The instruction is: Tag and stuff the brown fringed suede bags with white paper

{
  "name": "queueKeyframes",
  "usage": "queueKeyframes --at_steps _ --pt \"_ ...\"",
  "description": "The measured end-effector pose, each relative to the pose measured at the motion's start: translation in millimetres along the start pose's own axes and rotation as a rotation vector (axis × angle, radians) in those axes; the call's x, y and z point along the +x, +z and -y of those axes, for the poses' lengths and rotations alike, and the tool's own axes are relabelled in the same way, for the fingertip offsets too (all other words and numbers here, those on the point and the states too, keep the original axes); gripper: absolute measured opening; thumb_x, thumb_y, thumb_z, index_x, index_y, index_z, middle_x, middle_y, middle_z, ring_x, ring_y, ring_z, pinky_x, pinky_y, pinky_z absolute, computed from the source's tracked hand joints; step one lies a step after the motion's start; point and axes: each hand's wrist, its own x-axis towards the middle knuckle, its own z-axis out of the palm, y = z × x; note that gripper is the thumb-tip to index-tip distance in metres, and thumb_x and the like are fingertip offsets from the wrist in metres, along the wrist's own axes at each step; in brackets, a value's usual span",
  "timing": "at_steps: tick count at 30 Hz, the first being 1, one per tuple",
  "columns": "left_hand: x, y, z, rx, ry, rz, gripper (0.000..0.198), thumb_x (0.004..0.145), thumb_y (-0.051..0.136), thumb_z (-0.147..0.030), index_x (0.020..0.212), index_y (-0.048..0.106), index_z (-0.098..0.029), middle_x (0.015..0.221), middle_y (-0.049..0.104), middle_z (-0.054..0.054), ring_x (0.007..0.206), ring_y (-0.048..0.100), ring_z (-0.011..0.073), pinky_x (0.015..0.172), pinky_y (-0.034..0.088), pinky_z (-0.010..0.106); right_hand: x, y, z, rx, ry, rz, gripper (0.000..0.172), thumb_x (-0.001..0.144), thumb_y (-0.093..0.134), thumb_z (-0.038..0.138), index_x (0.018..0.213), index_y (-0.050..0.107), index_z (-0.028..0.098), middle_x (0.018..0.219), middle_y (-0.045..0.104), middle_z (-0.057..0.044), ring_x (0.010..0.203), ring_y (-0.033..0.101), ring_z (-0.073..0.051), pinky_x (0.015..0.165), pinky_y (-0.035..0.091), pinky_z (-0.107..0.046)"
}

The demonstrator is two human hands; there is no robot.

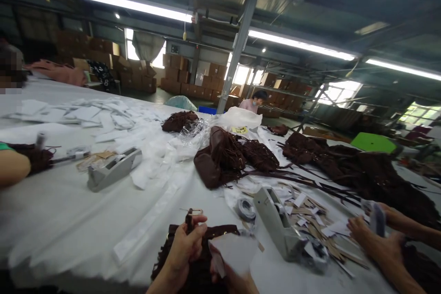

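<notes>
My left hand pinches a short dark brown strap with a gold-coloured metal buckle at its upper end. Below it lies a dark brown fringed bag with small metal eyelets along its top edge, partly covered by my hands. My right hand grips a thin white sheet, blurred and slightly curled at its left side. The sheet hides most of that hand's fingers and part of the bag.
A grey tape dispenser stands right of my hands, among paper scraps and a tape roll. Another dispenser is at left. Brown bags lie ahead. A co-worker's hands hold a wrapped item at right; another person's arm shows at left.
</notes>
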Motion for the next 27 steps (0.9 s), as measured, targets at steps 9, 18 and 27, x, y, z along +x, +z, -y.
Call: queueKeyframes --at_steps 9,18,27 --pt "-12.2 -6.6 3.4 0.337 0.042 0.029 0.040 0.065 0.078 -0.042 0.087 0.066 -0.011 0.055 0.052 -0.004 0.048 0.043 0.0071 0.047 0.036 0.019 -18.6 13.2 0.5 -0.209 -0.106 -0.083 0.040 0.074 0.057 0.052 0.064 0.062 0.014 0.053 0.058 -0.003 0.046 0.047 -0.012 0.045 0.034 -0.023" --pt "-9.7 -3.2 -11.0 0.275 0.025 -0.058 0.038 0.064 0.077 -0.044 0.083 0.068 -0.011 0.065 0.062 0.002 0.058 0.053 0.0129 0.055 0.041 0.023 -32.1 15.9 18.2 0.165 -0.123 0.130 0.049 0.077 0.066 0.053 0.109 0.065 0.017 0.088 0.068 -0.007 0.082 0.062 -0.022 0.075 0.046 -0.031" --pt "-7.0 1.7 -25.3 0.371 0.134 -0.072 0.035 0.070 0.071 -0.034 0.096 0.068 -0.011 0.067 0.065 0.003 0.062 0.057 0.0150 0.060 0.044 0.025 -34.4 4.2 15.6 0.172 0.006 0.262 0.036 0.067 0.080 0.038 0.091 0.073 0.012 0.080 0.070 -0.009 0.080 0.064 -0.022 0.076 0.047 -0.032"
